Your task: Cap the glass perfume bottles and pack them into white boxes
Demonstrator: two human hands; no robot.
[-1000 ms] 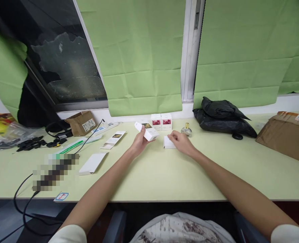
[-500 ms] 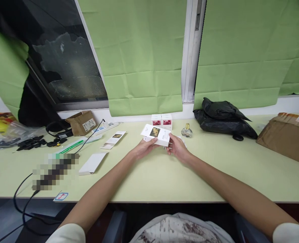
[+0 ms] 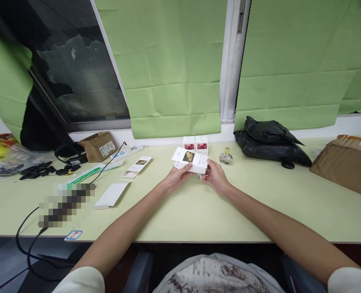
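Observation:
A white carton (image 3: 195,163) with a picture of yellow flowers lies tilted between my two hands above the table. My left hand (image 3: 178,177) is closed round its left side, thumb on the top face. Fingers of my right hand (image 3: 216,175) grip the right end, some of them bent underneath, where a small pale part shows that I cannot make out. At the carton's left end a flap sticks out. Just behind stand small white boxes (image 3: 195,145) with red pictures. A clear glass perfume bottle (image 3: 226,158) with a gold cap stands to the right.
Left of my hands lie a flat white carton (image 3: 112,195) and a white carton with a flower picture (image 3: 137,167). Farther left are a brown box (image 3: 97,147), cables and black parts. A black plastic bag (image 3: 268,142) and a large brown box (image 3: 346,167) occupy the right.
The carton and both hands have shifted very slightly to the right and up in view. My grip on the carton looks the same.

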